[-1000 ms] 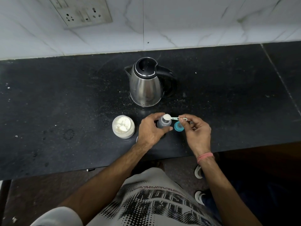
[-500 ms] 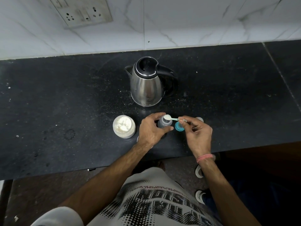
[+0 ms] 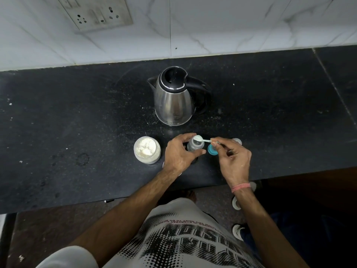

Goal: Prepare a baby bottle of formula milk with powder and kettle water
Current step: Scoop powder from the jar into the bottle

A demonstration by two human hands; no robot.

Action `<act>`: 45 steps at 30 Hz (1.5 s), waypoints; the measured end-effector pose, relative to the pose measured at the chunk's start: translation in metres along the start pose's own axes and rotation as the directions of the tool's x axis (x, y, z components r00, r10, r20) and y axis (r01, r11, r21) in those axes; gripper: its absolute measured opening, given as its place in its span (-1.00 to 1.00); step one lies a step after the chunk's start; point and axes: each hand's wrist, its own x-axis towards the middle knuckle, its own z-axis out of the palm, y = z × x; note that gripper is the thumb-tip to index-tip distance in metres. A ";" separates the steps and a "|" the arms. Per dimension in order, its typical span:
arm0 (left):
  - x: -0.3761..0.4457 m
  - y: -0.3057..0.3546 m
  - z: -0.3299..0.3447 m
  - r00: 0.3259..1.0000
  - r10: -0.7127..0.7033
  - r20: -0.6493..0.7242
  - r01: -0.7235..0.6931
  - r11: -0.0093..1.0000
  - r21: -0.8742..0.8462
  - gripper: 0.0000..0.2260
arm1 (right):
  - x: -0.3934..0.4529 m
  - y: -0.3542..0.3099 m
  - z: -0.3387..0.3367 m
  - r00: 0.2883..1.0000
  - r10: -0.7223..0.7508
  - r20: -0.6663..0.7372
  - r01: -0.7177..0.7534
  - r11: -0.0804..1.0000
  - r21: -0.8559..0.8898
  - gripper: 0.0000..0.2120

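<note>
A small clear baby bottle stands open on the black counter, and my left hand grips it round the sides. My right hand pinches the handle of a small white scoop, whose bowl of white powder sits over the bottle's mouth. An open jar of white formula powder stands left of the bottle. The steel kettle with its black lid and handle stands behind the bottle. A teal bottle ring lies right of the bottle, partly hidden by my right fingers.
A small clear cap lies behind my right hand. A round lid edge peeks out under my left wrist. A wall socket sits on the white tiles at the back. The counter's front edge runs just below my wrists.
The scoop's bowl has stayed over the bottle's mouth while my right hand shifted slightly on the handle. My left hand keeps its grip on the bottle.
</note>
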 end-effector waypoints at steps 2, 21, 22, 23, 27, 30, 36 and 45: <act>0.000 0.000 0.000 1.000 0.002 0.001 -0.002 1.000 0.010 -0.35 | -0.001 0.001 0.000 1.000 -0.030 -0.004 0.030 0.999 -0.012 -0.82; -0.001 0.001 -0.002 1.000 0.001 0.003 -0.001 1.000 0.019 -0.35 | -0.002 0.004 0.001 0.988 -0.155 -0.011 0.153 0.982 -0.107 -0.80; -0.001 0.001 -0.002 1.000 0.002 -0.001 -0.002 1.000 0.021 -0.35 | -0.001 0.004 0.001 0.987 -0.161 -0.010 0.159 0.981 -0.111 -0.80; -0.001 0.001 -0.002 1.000 0.003 -0.001 -0.003 1.000 0.020 -0.35 | 0.000 0.005 0.001 0.986 -0.167 -0.009 0.165 0.979 -0.118 -0.80; -0.001 0.002 -0.003 1.000 0.000 -0.002 0.000 1.000 0.022 -0.37 | -0.001 0.005 -0.001 0.979 -0.204 -0.004 0.201 0.968 -0.150 -0.80; -0.002 0.001 -0.002 1.000 0.001 0.000 -0.001 1.000 0.016 -0.37 | -0.003 0.005 -0.001 0.972 -0.236 -0.001 0.232 0.954 -0.189 -0.78; -0.002 0.001 -0.002 1.000 0.003 -0.005 -0.003 1.000 0.016 -0.35 | -0.007 0.009 0.001 0.962 -0.274 -0.024 0.265 0.947 -0.181 -0.76; -0.002 0.001 -0.002 1.000 0.012 -0.006 -0.012 1.000 0.009 -0.36 | -0.010 0.007 0.005 0.969 -0.246 -0.032 0.239 0.959 -0.154 -0.81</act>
